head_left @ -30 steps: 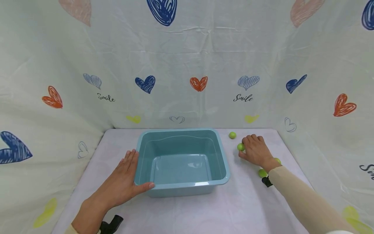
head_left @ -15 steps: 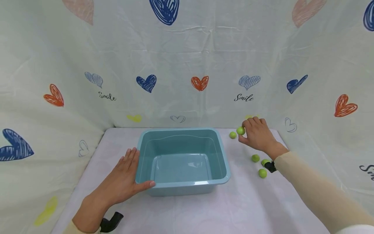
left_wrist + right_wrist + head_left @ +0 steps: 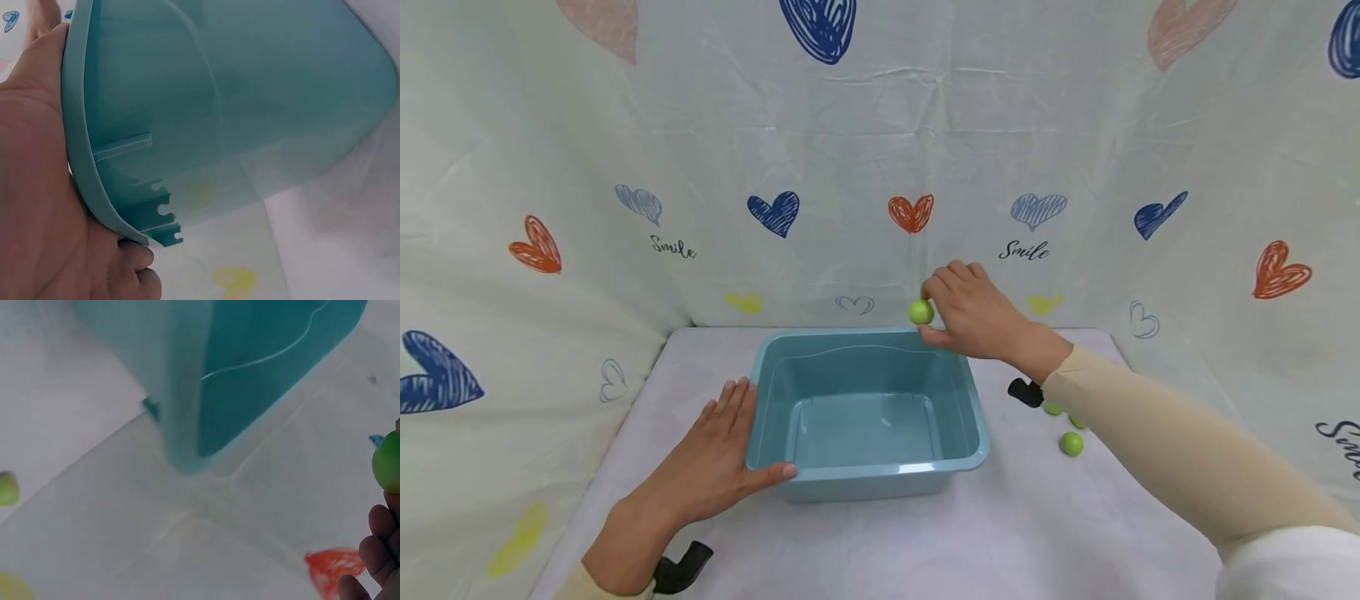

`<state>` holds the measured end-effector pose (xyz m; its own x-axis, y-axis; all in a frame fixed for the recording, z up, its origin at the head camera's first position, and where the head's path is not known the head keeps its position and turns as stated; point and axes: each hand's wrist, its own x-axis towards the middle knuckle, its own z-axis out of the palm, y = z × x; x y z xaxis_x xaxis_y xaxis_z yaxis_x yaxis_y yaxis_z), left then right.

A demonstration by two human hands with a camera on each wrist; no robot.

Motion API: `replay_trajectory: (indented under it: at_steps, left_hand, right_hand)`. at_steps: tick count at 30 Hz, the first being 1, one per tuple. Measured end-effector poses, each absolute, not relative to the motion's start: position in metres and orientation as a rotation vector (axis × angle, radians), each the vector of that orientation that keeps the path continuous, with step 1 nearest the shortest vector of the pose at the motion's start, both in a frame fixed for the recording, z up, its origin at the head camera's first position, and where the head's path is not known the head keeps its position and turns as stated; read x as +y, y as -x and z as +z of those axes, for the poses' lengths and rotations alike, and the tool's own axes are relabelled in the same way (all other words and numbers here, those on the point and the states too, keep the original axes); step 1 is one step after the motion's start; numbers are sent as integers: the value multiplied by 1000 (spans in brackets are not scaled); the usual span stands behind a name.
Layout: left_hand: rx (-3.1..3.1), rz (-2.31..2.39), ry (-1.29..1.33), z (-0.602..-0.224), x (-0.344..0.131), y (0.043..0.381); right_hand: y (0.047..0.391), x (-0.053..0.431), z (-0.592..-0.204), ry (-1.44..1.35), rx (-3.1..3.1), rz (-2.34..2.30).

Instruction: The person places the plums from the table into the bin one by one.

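A pale blue-green plastic tub stands on the white-covered table with nothing in it. My left hand rests along its left rim, fingers straight, the thumb on the front rim. In the left wrist view the palm lies against the rim of the tub. Above the tub's back right corner, my right hand pinches a small green ball between thumb and fingers. The right wrist view shows this green ball at its right edge, clear of the tub.
Right of the tub lies a loose green ball; others are partly hidden by the right sleeve. Another green ball appears at the left edge of the right wrist view. A heart-printed curtain closes off the back and sides.
My right hand has picked up the green ball from the table, lifted it and carried it left to above the tub's back rim. The left hand and tub have stayed in place.
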<state>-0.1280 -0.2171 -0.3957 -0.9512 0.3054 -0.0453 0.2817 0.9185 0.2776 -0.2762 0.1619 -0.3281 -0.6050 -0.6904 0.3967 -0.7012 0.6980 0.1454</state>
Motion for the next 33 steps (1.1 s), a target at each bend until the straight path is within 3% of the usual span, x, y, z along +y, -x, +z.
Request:
replay_trajectory:
  at_steps: [13,33]
  left_hand:
    - [3004,423,-456,-397,-217,126]
    - [2965,524,-435,-398,-220,127]
  right_hand:
    - [264,72,-352,-1385,-2308,-97]
    - [267,53,-402,-1445,-2591,-222]
